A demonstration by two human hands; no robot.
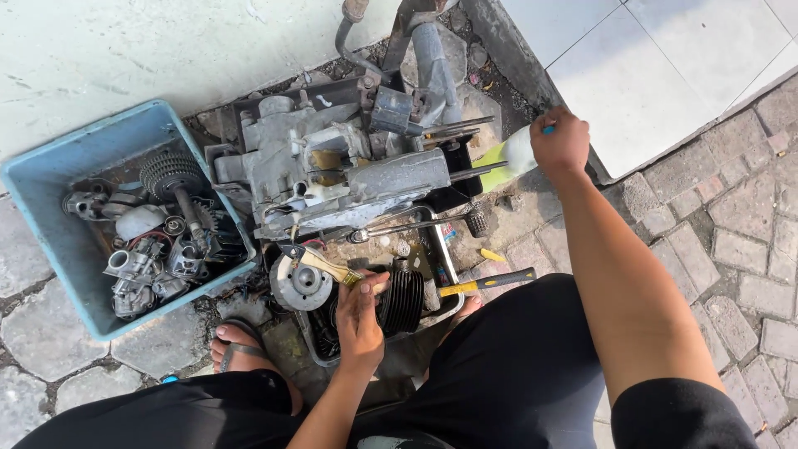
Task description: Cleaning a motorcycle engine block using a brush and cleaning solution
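Black trousers [507, 366] fill the bottom of the view as I squat on the paving stones [731, 249], one sandalled foot [241, 341] planted beside a blue plastic crate [50, 224]. My left hand [359, 312] is closed around the wooden handle of a paintbrush [328, 266], its dark bristles pointing up and left toward a round metal flywheel part [299, 283]. That hand sits over a black finned cylinder [403, 303] lying in a shallow metal tray [445, 258] between my knees. My right hand [561, 143] is stretched well forward, fingers wrapped around a white plastic bottle with a green label [505, 160]; the blue tip showing above my knuckles looks like its cap, though the grip hides most of it. Between the two hands stands a grey engine block [332, 170], greasy, with long studs [453, 133] jutting right toward the bottle. A yellow-handled hammer [486, 281] lies just beside my thigh, near the tray's edge. Wrenches [391, 229] rest across the tray's upper rim. The crate at left holds a toothed gear on a shaft [173, 179] and a jumble of small grey castings [141, 270]. White tiling [665, 66] borders the paving at upper right.
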